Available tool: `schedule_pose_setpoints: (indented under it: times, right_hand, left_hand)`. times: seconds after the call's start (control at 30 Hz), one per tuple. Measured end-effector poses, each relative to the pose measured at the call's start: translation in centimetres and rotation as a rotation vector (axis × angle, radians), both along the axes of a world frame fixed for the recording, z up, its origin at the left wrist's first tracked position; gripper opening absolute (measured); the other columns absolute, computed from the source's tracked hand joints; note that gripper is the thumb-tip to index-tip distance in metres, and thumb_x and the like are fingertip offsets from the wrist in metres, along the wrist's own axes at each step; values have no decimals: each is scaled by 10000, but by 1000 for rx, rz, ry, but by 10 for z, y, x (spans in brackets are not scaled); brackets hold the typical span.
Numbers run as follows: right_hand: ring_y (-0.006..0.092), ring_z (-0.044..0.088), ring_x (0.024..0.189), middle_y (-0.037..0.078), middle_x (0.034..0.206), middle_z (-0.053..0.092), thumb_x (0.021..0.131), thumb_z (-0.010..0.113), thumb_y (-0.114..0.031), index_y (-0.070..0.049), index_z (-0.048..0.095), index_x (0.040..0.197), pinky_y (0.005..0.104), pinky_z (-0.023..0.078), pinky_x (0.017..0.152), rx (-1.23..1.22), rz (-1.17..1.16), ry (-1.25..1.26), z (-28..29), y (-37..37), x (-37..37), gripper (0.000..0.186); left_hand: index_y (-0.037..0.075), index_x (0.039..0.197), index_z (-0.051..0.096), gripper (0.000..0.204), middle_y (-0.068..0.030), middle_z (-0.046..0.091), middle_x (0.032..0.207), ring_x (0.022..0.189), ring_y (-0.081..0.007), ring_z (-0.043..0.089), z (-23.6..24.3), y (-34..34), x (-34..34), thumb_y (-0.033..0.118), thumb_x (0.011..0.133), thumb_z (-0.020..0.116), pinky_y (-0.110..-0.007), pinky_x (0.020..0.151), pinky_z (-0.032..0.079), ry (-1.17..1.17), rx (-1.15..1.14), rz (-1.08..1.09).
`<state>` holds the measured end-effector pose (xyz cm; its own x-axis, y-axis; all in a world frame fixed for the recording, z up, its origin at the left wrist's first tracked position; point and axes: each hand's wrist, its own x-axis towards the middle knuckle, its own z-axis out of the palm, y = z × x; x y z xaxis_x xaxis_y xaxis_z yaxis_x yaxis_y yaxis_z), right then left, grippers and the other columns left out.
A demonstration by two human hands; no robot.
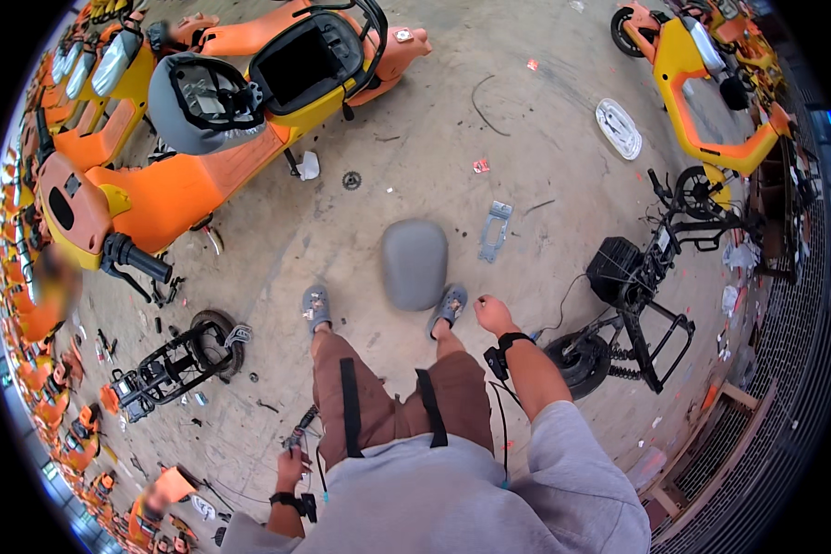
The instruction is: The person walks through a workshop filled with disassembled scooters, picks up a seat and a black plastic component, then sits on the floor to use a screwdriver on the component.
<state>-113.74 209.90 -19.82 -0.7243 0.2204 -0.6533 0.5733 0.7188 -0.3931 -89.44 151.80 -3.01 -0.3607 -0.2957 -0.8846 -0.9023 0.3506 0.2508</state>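
I watch the left hand [290,464] low on the near left, its fingers looking curled around the near end of a dark rod-like part [303,428]. I think it could slip, since the far end sticks out with nothing under it. The right hand [494,317] is loosely curled, out to the right; I can't tell if it has anything in it. The gray scooter seat [415,265] lies on the floor, just past the feet. The right clog [451,305] is right up by it, so one small step could bump it or cause a trip. I also worry about the thin cable [563,303] by the black scooter frame [630,319], as a swinging arm or foot could snag it
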Motion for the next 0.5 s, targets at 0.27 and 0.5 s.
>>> schedule_pose_setpoints:
  times: [0.27,0.5]
  right_hand:
    - [394,593,1008,207,1037,652,902,487,-338,-23,618,1102,457,467,879,-124,75,-107,-122,-18,-115,396]
    - [349,494,1185,186,1295,524,898,485,-350,-30,439,1318,487,409,969,62,366,0,-359,-71,-243,530]
  left_hand:
    - [-36,810,601,441,-120,663,653,473,-179,617,-28,118,61,301,998,387,-280,403,455,-199,27,269]
    - [0,1044,641,406,-97,680,779,606,-140,612,-119,141,31,345,987,434,-267,548,492,-250,29,406]
